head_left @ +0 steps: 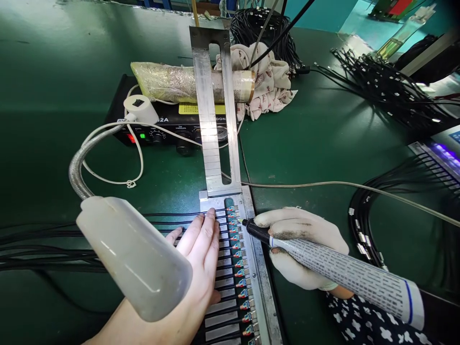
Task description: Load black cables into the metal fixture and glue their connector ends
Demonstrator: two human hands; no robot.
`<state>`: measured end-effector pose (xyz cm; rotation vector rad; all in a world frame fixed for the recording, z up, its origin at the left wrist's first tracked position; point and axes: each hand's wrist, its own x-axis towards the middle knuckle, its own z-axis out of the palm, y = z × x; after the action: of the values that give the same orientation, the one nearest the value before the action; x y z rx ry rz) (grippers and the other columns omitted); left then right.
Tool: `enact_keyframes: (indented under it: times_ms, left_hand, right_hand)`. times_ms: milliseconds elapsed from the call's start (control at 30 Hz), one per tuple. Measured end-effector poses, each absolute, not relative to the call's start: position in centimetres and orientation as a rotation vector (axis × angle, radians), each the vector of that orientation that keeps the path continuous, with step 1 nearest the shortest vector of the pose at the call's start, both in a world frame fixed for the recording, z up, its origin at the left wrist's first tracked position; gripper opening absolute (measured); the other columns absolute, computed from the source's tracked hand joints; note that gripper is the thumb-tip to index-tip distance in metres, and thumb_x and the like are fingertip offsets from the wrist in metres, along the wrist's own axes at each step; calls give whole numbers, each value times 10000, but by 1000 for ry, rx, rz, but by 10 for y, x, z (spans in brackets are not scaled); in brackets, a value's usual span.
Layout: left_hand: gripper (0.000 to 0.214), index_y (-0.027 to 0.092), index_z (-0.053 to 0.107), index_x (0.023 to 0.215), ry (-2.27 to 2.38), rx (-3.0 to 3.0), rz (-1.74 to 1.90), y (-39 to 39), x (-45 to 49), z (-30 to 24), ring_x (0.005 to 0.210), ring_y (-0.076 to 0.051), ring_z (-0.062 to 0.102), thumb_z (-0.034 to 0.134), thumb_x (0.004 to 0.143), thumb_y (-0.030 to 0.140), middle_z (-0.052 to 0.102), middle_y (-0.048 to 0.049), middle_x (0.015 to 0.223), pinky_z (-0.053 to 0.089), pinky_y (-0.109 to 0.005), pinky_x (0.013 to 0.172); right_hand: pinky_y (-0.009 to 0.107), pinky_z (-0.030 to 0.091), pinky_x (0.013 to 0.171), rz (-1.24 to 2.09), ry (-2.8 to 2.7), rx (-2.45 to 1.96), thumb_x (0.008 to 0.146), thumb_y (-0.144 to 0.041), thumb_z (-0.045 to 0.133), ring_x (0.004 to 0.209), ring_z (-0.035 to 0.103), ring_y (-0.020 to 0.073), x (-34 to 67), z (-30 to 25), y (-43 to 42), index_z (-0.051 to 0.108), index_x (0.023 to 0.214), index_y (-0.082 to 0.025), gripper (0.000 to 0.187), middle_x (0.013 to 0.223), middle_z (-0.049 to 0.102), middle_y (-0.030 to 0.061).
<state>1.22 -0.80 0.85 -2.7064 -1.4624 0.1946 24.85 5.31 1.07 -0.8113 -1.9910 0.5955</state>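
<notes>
My bare left hand [201, 254] lies with its fingers stretched out over black cables [224, 261] set side by side in a metal fixture [266, 282]. The lamp head hides part of its wrist. In my gloved right hand [305, 239] is a glue dispensing pen [334, 268] with a black front end and a printed white wrap. Its tip points left, close to the upper connectors [234, 223] in the row; whether it touches one I cannot tell. Small coloured wires show at the connector ends. A slotted metal plate [212, 134] stands up at the fixture's far end.
A white flexible-neck lamp [136, 258] hangs in front at left. Behind are a black dispenser controller [165, 129], a plastic-wrapped roll [172, 84] and a crumpled cloth [269, 81]. Cable bundles [388, 86] lie at right, near a purple-lit device [445, 153]. A thin hose [323, 183] crosses the table.
</notes>
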Motion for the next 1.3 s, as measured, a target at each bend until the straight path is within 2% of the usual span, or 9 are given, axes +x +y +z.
enact_keyframes:
  times_ms: [333,600,800,1300]
  left_hand:
    - [660,69,483,1444,-1480,-2738,313,-2,14,11,1379,-336,497,514,831,310,436,-174,1551,523,-456,1020]
    - [676,48,446,1461,-1404,-2720,183,-6,11,6,1402,-341,465,493,879,389,448,-199,1544,501,-468,1048]
    - [663,45,445,1460,-1393,-2716,172,-6,10,5,1390,-336,480,485,864,334,407,-183,1572,507,-460,1041]
    - [684,48,425,1473,-1396,-2714,141,-7,9,4,1375,-337,492,482,863,352,386,-173,1587,524,-455,1009]
  right_hand:
    - [348,641,674,613,-1888,-849,772,-148,667,790,772,237,250,18,41,631,932,-226,181,914,787,78]
    - [352,636,714,608,-1937,-855,759,-139,672,826,774,236,249,9,40,635,906,-220,172,936,789,77]
    - [351,641,720,614,-1912,-869,743,-132,672,822,776,237,247,8,41,634,881,-220,168,930,788,71]
    - [318,623,704,566,-1976,-886,767,-139,649,760,771,206,247,12,40,616,833,-204,99,882,789,73]
